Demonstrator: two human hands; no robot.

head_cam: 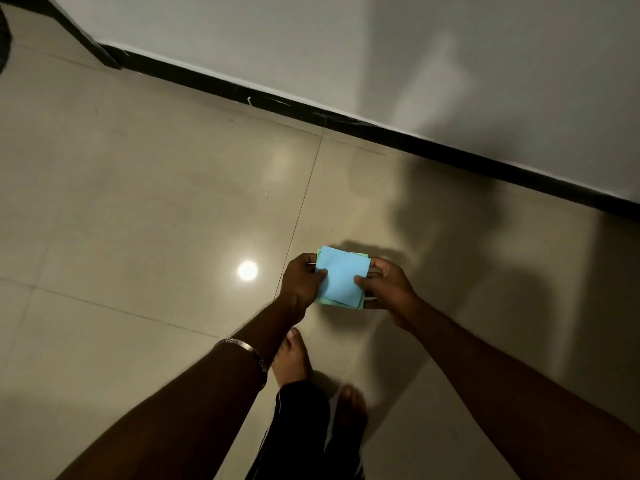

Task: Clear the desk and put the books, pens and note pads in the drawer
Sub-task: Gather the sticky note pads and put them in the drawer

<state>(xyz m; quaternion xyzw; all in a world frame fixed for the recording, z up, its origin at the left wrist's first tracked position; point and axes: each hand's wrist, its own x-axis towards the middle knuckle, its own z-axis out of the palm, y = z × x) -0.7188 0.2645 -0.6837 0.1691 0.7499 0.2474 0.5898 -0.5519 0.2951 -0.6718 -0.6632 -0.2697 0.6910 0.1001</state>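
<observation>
A glossy beige tiled floor fills the view, met by a white wall along a black skirting strip; a ceiling light shows as a bright spot reflected in the tiles, to the left of the note pads. No desk and no drawer are in view.

The task's thing here is a small stack of note pads, a pale blue one on top with a green one peeking out beneath it, and thin white edges at the right side that are too small to name. The stack is held in the air above the floor, between the two hands. The left hand grips its left edge, thumb laid on the blue sheet and fingers curled under. The right hand pinches its right edge in the same way. A metal bangle sits on the left forearm. Bare feet and a dark trouser leg stand below the stack.

As a judgement: the pads have been gathered and are in transit, so stowing them in the drawer is still to do; whether books and pens are cleared cannot be told.
</observation>
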